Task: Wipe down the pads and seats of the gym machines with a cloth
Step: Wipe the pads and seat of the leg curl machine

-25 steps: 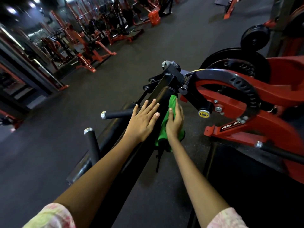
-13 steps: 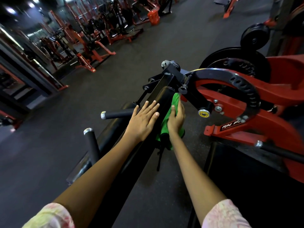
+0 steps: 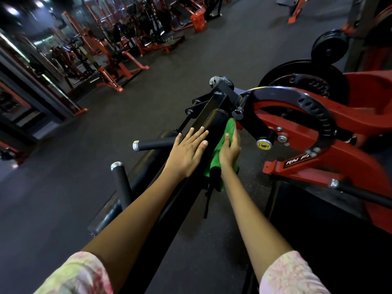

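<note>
**Both hands on the long black pad, cloth against its right edge**

The long black pad [image 3: 212,124] runs away from the person, tilted up toward a black bracket [image 3: 222,92] at its far end. The left hand [image 3: 186,151] lies flat on the pad's top face, fingers straight and slightly spread, holding nothing; its fingertips stop short of the pad's far end. The right hand [image 3: 230,151] presses the green cloth [image 3: 214,166] against the pad's right side edge, fingers laid along the cloth with the thumb on the pad's side. The cloth reaches from just under the bracket back past the right wrist, hanging below the pad's edge, and a thin black strap [image 3: 206,200] dangles beneath it.

Left of the pad two black handles with silver caps stick out: one [image 3: 152,144] just beside the left hand, another [image 3: 122,181] nearer the person. Right of the pad, a curved black plate with holes [image 3: 314,107] and the red frame [image 3: 339,158] stand close, leaving only a narrow strip of dark floor [image 3: 250,179] beside the right hand. Left of the pad, beyond the handles, the floor lies wide open up to a row of red machines [image 3: 118,66] well apart.
</note>
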A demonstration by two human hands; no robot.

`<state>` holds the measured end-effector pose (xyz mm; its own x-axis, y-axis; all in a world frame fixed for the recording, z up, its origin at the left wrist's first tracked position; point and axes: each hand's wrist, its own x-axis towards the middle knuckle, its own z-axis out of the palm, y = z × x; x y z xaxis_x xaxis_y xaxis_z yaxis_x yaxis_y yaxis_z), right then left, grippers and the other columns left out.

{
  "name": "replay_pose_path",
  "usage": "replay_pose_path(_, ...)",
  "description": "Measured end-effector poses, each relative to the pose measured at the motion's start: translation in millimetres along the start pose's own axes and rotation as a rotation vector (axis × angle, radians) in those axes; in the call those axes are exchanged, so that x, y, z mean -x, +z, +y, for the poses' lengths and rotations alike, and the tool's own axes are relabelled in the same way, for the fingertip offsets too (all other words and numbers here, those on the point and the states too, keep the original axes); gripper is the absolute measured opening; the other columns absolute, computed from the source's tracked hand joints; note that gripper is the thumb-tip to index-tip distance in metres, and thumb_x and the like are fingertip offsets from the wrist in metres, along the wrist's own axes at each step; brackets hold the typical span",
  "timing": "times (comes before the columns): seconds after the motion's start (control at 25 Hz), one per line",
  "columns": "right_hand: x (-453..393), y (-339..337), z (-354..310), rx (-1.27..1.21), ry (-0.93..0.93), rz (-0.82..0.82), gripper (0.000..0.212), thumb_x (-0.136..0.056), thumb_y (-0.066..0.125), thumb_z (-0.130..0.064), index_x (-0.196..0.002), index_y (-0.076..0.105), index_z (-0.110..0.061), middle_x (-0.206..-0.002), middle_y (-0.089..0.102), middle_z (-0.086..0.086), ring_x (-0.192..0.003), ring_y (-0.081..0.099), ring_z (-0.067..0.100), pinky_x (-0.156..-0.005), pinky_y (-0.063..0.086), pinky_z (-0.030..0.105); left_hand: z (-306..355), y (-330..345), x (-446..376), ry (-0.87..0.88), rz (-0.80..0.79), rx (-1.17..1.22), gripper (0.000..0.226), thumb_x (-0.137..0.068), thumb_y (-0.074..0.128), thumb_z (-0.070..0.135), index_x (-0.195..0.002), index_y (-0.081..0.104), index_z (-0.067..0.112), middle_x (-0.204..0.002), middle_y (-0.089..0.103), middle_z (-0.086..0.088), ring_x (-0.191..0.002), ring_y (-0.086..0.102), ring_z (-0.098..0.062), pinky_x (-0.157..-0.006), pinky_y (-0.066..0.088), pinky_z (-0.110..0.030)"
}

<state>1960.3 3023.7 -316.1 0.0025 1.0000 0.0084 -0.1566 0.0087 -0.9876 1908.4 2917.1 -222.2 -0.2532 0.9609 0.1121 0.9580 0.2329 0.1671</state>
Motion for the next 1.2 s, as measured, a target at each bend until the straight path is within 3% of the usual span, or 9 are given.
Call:
replay_pose_path(0.08,8.4,-2.2,4.7,-0.039,0.154,-0.006,0.042,-0.097,0.043,-0.007,-0.139,0.042,-0.009,-0.143,0.043,0.014,-0.131,0.040,0.028,-0.108,0.026,0.030,0.6,-0.2,0.5,-0.011,-0.002,0.008,0.045,-0.103,0.023,0.036,-0.147,0.026,0.028,-0.155,0.019,0.011,-0.145,0.004,-0.010,-0.115,-0.003,-0.034)
replay_pose_path(0.16,36.6,-2.7,1.0,-0.040,0.093,0.013,0.043,-0.094,0.046,-0.001,-0.137,0.045,-0.008,-0.140,0.046,0.014,-0.126,0.045,0.026,-0.106,0.029,0.032,1.1,-0.6,-0.1,-0.013,-0.009,0.004,0.045,-0.102,0.023,0.035,-0.147,0.026,0.028,-0.155,0.018,0.011,-0.145,0.003,-0.009,-0.115,-0.003,-0.034)
replay_pose_path(0.36,36.1,1.6,-17.5,0.038,-0.169,0.048,0.039,-0.092,0.046,-0.007,-0.131,0.053,-0.009,-0.137,0.051,0.009,-0.107,0.044,0.013,-0.090,0.019,-0.001,1.8,-1.4,-0.1,-0.008,0.007,0.008,0.044,-0.103,0.025,0.033,-0.146,0.028,0.027,-0.155,0.020,0.010,-0.145,0.005,-0.009,-0.115,-0.003,-0.032)
replay_pose_path(0.48,14.6,-0.2,-6.8,-0.024,0.001,0.030,0.040,-0.095,0.044,-0.005,-0.135,0.047,-0.007,-0.139,0.048,0.013,-0.125,0.046,0.026,-0.111,0.024,0.031,1.9,-1.4,0.7,-0.009,0.004,0.048,0.044,-0.103,0.025,0.033,-0.146,0.030,0.027,-0.155,0.022,0.010,-0.145,0.005,-0.009,-0.115,-0.003,-0.032)
replay_pose_path(0.56,32.8,-1.4,-2.9,-0.041,0.065,0.039,0.041,-0.094,0.046,-0.001,-0.135,0.046,-0.005,-0.137,0.048,0.016,-0.127,0.045,0.029,-0.109,0.028,0.042,1.3,-1.1,-0.2,-0.014,0.001,0.065,0.043,-0.103,0.025,0.032,-0.145,0.030,0.027,-0.155,0.021,0.010,-0.145,0.005,-0.010,-0.115,-0.003,-0.034)
replay_pose_path(0.76,77.3,-2.7,-16.4,-0.016,-0.183,0.062,0.042,-0.087,0.045,-0.014,-0.127,0.056,-0.006,-0.132,0.055,0.011,-0.109,0.045,0.003,-0.094,0.024,0.004,-3.0,1.1,0.2,0.017,0.030,0.030,0.044,-0.102,0.023,0.033,-0.145,0.033,0.023,-0.154,0.025,0.005,-0.145,0.008,-0.013,-0.116,0.001,-0.038)
replay_pose_path(0.84,60.2,-0.6,-20.9,-0.010,-0.148,0.047,0.043,-0.087,0.044,-0.015,-0.127,0.056,-0.006,-0.130,0.056,0.012,-0.108,0.048,0.011,-0.094,0.026,0.007,-2.6,2.2,0.8,0.017,0.079,0.027,0.049,-0.100,0.023,0.036,-0.143,0.038,0.019,-0.153,0.029,0.003,-0.145,0.014,-0.014,-0.117,0.005,-0.037)
replay_pose_path(1.0,66.9,-6.0,-8.7,-0.036,0.073,0.063,0.044,-0.090,0.046,0.003,-0.132,0.050,-0.004,-0.132,0.053,0.016,-0.122,0.049,0.030,-0.106,0.031,0.037,-0.8,1.3,2.1,0.011,0.199,0.048,0.054,-0.095,0.024,0.040,-0.132,0.052,0.013,-0.147,0.041,-0.005,-0.139,0.031,-0.019,-0.114,0.021,-0.040)
replay_pose_path(1.2,149.8,-10.3,-9.6,0.022,-0.079,0.056,0.046,-0.085,0.046,-0.009,-0.130,0.054,-0.007,-0.133,0.054,0.011,-0.112,0.047,0.015,-0.093,0.020,0.001,0.8,-4.2,13.7,0.024,0.278,0.187,0.047,-0.097,0.030,0.038,-0.113,0.061,0.008,-0.136,0.050,-0.011,-0.129,0.044,-0.021,-0.108,0.031,-0.033)
